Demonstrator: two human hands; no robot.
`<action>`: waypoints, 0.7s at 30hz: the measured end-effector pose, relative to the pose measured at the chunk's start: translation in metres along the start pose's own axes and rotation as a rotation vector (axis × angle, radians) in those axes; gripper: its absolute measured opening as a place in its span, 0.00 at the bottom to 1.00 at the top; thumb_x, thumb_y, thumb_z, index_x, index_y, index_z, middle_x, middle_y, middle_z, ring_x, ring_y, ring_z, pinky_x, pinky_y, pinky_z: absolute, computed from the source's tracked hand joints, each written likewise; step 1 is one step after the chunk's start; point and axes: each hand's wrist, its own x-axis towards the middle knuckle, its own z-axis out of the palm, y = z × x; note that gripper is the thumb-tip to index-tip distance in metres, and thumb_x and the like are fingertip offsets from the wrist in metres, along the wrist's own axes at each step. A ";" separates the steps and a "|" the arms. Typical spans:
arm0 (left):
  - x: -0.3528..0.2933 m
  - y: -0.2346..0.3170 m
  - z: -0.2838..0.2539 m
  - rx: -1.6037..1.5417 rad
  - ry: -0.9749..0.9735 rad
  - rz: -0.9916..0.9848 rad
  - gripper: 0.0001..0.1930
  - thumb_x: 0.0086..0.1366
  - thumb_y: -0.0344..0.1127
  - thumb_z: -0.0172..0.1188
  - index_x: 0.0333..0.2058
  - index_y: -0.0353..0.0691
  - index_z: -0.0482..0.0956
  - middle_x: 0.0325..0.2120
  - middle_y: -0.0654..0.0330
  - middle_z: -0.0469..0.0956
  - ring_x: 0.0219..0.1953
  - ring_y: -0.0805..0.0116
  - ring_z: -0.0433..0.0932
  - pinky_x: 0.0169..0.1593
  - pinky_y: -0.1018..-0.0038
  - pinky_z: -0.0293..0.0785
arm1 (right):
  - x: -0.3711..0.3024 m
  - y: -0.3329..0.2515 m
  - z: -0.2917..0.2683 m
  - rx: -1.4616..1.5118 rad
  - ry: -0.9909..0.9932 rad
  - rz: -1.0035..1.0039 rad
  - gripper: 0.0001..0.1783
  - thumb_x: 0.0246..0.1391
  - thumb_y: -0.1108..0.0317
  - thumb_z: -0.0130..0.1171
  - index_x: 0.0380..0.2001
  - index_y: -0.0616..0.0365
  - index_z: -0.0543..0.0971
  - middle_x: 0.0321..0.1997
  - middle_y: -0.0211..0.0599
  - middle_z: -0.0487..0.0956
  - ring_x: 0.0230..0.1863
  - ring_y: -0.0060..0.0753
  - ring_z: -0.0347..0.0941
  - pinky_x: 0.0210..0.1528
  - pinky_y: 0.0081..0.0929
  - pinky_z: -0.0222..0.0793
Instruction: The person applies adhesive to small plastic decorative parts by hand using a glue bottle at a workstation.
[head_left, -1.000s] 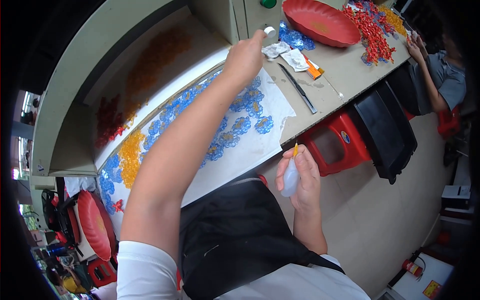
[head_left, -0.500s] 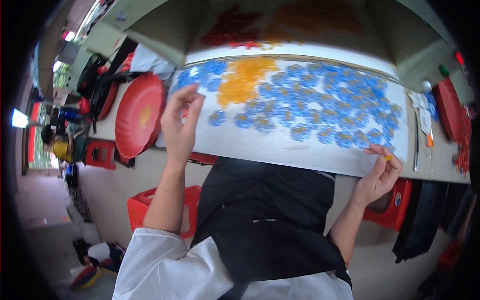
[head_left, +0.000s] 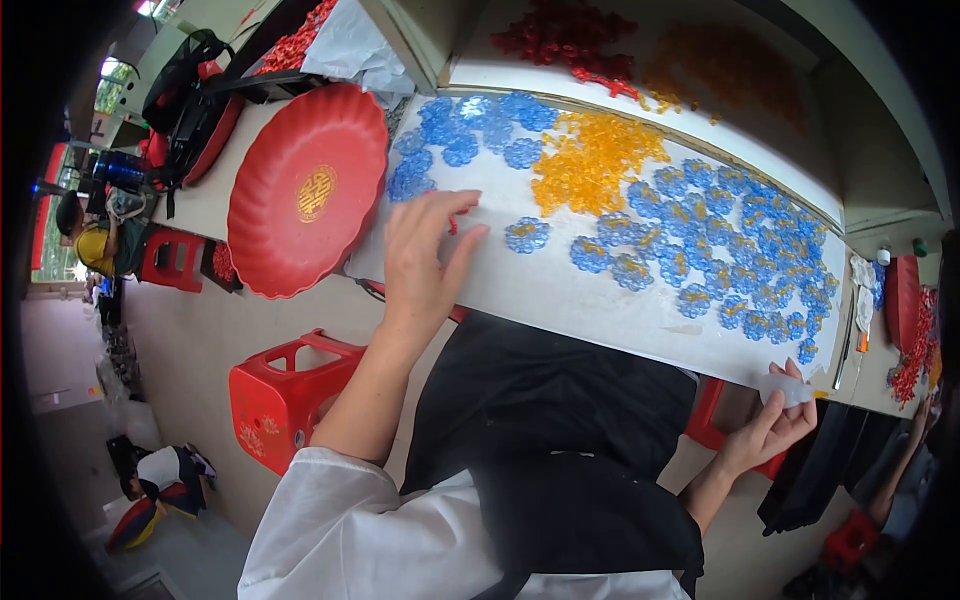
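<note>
My left hand (head_left: 412, 265) is held over the left part of the white work board (head_left: 490, 280), fingers curved and thumb apart, gripping nothing visible. Small red pieces (head_left: 454, 226) show on the board just beyond its thumb and fingertips. A single blue translucent flower-shaped piece (head_left: 527, 234) lies to the right of that hand. At the board's near right corner, my right hand (head_left: 768, 435) pinches a small translucent whitish object (head_left: 786, 390). A bit of yellow shows beside its fingers. Blue flower pieces with amber bits on top (head_left: 720, 240) spread across the board's right side.
A heap of amber pieces (head_left: 590, 160) sits between the blue groups. A large red scalloped tray (head_left: 275, 230) stands at the left. Red pieces (head_left: 565, 40) lie on the shelf behind. Red stools (head_left: 270, 400) stand below, and a person (head_left: 95, 240) is far left.
My view has swung left, so the board appears shifted right and tilted. The whitish object in my right hand now shows plainly. My left hand stays near the red pieces, fingers apart.
</note>
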 end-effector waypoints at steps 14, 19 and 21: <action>-0.002 -0.010 0.005 -0.018 -0.047 -0.150 0.11 0.51 0.25 0.61 0.35 0.38 0.72 0.29 0.55 0.70 0.31 0.59 0.71 0.35 0.68 0.67 | -0.023 -0.040 0.039 0.322 -0.208 0.143 0.21 0.53 0.69 0.51 0.49 0.60 0.61 0.40 0.55 0.73 0.35 0.38 0.72 0.36 0.29 0.70; -0.014 -0.014 0.004 -0.426 -0.032 -0.319 0.12 0.55 0.24 0.57 0.40 0.35 0.72 0.32 0.59 0.76 0.29 0.74 0.73 0.35 0.80 0.67 | -0.021 -0.052 0.039 0.455 -0.233 0.246 0.21 0.53 0.67 0.52 0.49 0.58 0.63 0.36 0.50 0.72 0.33 0.35 0.71 0.29 0.28 0.72; -0.017 -0.007 0.008 -0.623 0.013 -0.351 0.12 0.57 0.24 0.56 0.41 0.35 0.71 0.33 0.60 0.76 0.30 0.77 0.72 0.36 0.81 0.68 | -0.021 -0.053 0.036 0.470 -0.232 0.265 0.21 0.53 0.67 0.52 0.49 0.58 0.63 0.35 0.50 0.72 0.33 0.35 0.71 0.28 0.27 0.72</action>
